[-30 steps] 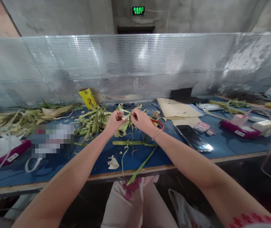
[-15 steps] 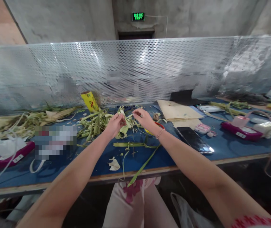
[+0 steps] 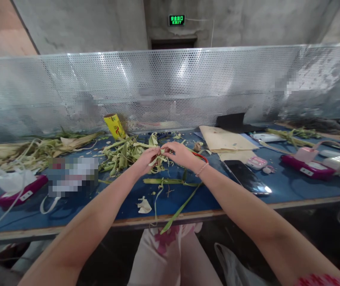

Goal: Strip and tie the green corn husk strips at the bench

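My left hand (image 3: 148, 159) is closed around a bunch of pale green husk strips (image 3: 154, 165), whose ends stick out below the fingers. Pressed up close to it, my right hand (image 3: 179, 154) has its thumb and fingers pinched on the same strips; the exact grip is partly hidden. A heap of similar green husks and stalks (image 3: 123, 155) lies just left of my hands. Under the right wrist shows part of a red and yellow rim (image 3: 201, 155). In front of the hands a green stalk (image 3: 165, 181) and a long leaf (image 3: 181, 208) lie on the blue tabletop (image 3: 128, 204).
A phone (image 3: 247, 176) and pink case (image 3: 256, 162) lie to the right, before brown paper (image 3: 228, 141). Purple boxes (image 3: 307, 167) stand on both sides with cables. A yellow carton (image 3: 115, 126) leans near the perforated metal screen (image 3: 170, 87).
My right hand has moved left and its fingers now meet the left hand. The broad pale leaf at the left hand is now mostly covered. The view has shifted slightly.
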`<state>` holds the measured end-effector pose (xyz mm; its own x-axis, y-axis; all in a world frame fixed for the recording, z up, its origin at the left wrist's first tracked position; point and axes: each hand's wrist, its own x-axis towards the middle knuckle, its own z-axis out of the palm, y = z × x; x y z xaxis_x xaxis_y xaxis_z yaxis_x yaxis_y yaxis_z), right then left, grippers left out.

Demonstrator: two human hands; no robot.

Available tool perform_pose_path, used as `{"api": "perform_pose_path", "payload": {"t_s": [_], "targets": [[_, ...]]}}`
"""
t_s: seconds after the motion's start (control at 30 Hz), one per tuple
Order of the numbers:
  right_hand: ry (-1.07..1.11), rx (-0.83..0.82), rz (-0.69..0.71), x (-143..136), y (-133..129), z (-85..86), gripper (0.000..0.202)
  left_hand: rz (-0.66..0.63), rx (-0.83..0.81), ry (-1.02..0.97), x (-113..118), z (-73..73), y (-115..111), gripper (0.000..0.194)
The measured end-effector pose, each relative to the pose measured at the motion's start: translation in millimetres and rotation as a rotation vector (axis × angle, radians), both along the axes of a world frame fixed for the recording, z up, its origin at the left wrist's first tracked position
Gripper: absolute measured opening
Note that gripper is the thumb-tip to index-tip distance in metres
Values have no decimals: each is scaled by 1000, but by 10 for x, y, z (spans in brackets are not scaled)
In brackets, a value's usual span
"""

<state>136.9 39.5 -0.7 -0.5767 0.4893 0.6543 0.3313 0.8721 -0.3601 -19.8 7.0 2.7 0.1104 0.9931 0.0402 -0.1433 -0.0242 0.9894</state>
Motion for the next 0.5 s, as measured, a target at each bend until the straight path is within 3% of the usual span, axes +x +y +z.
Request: {"api": "perform_pose_path", "payload": {"t_s": [0.17, 0.3, 0.4, 0.5], "targets": [[45, -85, -22, -19, 12, -29, 24, 50, 65, -35, -9, -19, 52, 22], [195, -177, -146, -35, 47, -52, 23, 291, 101, -72, -51, -35, 135, 16], [321, -334, -195, -48, 106, -85, 19, 474, 202, 153, -115, -48, 168, 17], [389, -462, -184, -68, 139, -105, 18, 376, 365, 431, -122, -56, 137, 13]]}}
